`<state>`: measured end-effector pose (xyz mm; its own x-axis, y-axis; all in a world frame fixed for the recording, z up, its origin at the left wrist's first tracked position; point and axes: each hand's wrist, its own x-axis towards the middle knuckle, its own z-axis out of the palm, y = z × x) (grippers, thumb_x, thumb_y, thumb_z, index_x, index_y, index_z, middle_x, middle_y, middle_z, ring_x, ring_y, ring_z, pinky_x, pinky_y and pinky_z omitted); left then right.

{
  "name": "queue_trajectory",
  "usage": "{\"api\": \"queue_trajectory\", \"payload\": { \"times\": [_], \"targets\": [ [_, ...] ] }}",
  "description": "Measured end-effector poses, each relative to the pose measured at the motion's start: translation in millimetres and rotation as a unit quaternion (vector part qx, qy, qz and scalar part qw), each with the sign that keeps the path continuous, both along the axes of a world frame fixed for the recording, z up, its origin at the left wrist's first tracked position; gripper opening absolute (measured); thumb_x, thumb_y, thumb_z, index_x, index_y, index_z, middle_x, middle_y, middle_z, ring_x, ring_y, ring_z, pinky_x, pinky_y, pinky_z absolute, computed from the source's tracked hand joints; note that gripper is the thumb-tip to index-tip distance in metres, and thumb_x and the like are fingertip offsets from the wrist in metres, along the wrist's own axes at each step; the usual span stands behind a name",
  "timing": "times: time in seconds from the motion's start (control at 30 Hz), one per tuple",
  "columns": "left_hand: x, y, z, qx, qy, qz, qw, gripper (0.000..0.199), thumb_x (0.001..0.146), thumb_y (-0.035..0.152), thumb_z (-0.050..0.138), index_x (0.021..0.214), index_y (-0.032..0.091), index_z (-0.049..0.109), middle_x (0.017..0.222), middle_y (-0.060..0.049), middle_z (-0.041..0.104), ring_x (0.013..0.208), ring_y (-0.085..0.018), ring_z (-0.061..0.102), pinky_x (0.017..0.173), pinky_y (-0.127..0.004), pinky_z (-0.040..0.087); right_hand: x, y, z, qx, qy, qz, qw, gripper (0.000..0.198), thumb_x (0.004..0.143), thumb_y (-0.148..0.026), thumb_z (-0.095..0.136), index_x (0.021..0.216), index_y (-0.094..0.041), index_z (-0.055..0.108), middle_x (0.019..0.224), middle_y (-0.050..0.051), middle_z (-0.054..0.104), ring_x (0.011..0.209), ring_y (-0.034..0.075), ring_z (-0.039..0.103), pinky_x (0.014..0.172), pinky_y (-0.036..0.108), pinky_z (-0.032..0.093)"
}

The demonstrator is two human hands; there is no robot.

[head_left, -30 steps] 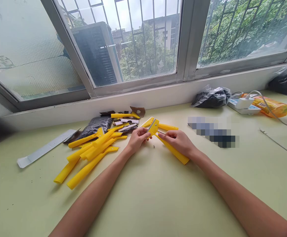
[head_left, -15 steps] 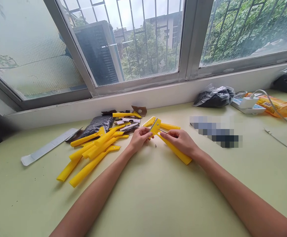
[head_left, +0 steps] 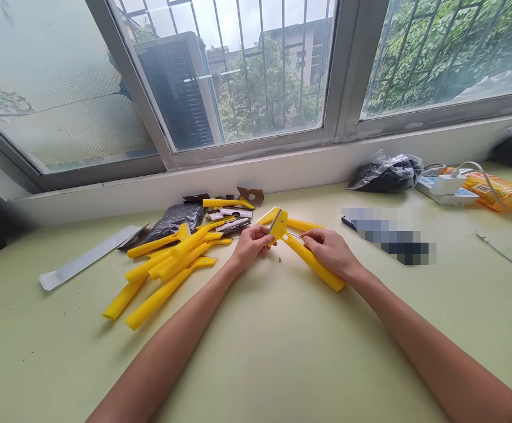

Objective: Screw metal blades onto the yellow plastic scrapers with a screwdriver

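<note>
My left hand (head_left: 251,248) is closed on the head of a yellow scraper (head_left: 315,264), whose metal edge faces up and left. The scraper's long handle slants down to the right, beneath my right hand (head_left: 328,251). Between its fingers my right hand pinches a thin metal rod (head_left: 294,235) that points at the scraper's neck; its far tip is hard to make out. A tiny metal piece, perhaps a screw (head_left: 280,259), lies on the table below the scraper head. Just behind lies another yellow scraper (head_left: 305,225), partly hidden.
Several yellow scrapers (head_left: 167,296) are piled left of my hands, beside a black plastic bag (head_left: 174,222) and small packets. A long white strip (head_left: 90,257) lies further left. To the right are a blurred-out object (head_left: 385,238), a bagged black bundle (head_left: 385,172), and a power strip (head_left: 447,191).
The thin rod has drawn back slightly to the right with my right hand, opening a wider gap from the scraper head. My left hand keeps its hold. The whole view has shifted slightly.
</note>
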<state>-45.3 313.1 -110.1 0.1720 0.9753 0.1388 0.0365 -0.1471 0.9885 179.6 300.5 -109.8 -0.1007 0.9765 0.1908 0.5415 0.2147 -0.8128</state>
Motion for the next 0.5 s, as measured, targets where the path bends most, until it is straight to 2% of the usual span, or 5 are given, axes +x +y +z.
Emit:
{"api": "queue_trajectory", "payload": {
  "times": [0.07, 0.3, 0.4, 0.43, 0.5],
  "targets": [
    [-0.4, 0.2, -0.4, 0.001, 0.003, -0.001, 1.000, 0.031, 0.068, 0.035, 0.079, 0.087, 0.012, 0.068, 0.071, -0.006, 0.072, 0.057, -0.011, 0.057, 0.053, -0.022, 0.043, 0.4, -2.4, 1.7, 0.002, -0.008, -0.002, 1.000, 0.018, 0.094, -0.026, 0.058, 0.092, -0.017, 0.074, 0.090, 0.005, 0.074, 0.079, 0.019, 0.065, 0.071, 0.032, 0.047],
    [-1.6, 4.1, -3.9, 0.004, 0.008, -0.007, 1.000, 0.029, 0.070, 0.034, 0.077, 0.085, 0.013, 0.065, 0.072, -0.007, 0.072, 0.056, -0.011, 0.057, 0.050, -0.021, 0.042, -1.3, -4.8, 3.8, 0.043, -0.013, -0.007, 0.999, 0.023, 0.090, -0.027, 0.057, 0.082, -0.018, 0.076, 0.087, 0.008, 0.075, 0.077, 0.023, 0.067, 0.067, 0.033, 0.048],
    [-1.5, 3.6, -3.6, 0.007, 0.005, -0.004, 1.000, 0.027, 0.069, 0.032, 0.076, 0.084, 0.012, 0.066, 0.071, -0.006, 0.071, 0.057, -0.010, 0.057, 0.052, -0.021, 0.043, -0.8, -17.2, 23.3, 0.077, -0.007, -0.007, 0.997, 0.017, 0.087, -0.025, 0.062, 0.083, -0.017, 0.076, 0.091, 0.011, 0.074, 0.081, 0.026, 0.068, 0.070, 0.037, 0.051],
    [-1.5, 2.9, -3.4, 0.007, 0.004, -0.003, 1.000, 0.026, 0.069, 0.031, 0.076, 0.083, 0.012, 0.066, 0.071, -0.006, 0.071, 0.057, -0.010, 0.057, 0.052, -0.020, 0.043, 1.2, -25.6, 34.1, 0.097, 0.003, -0.009, 0.995, 0.016, 0.087, -0.026, 0.063, 0.089, -0.017, 0.076, 0.097, 0.012, 0.074, 0.087, 0.027, 0.068, 0.074, 0.038, 0.053],
    [-1.6, 1.7, -3.1, 0.007, 0.000, -0.001, 1.000, 0.024, 0.069, 0.030, 0.076, 0.080, 0.012, 0.065, 0.071, -0.005, 0.070, 0.055, -0.008, 0.054, 0.052, -0.020, 0.043, 9.3, -46.7, 57.8, 0.155, 0.048, -0.001, 0.987, 0.027, 0.088, -0.035, 0.068, 0.110, -0.022, 0.074, 0.112, 0.010, 0.072, 0.098, 0.027, 0.068, 0.082, 0.039, 0.055]
  ]
}}
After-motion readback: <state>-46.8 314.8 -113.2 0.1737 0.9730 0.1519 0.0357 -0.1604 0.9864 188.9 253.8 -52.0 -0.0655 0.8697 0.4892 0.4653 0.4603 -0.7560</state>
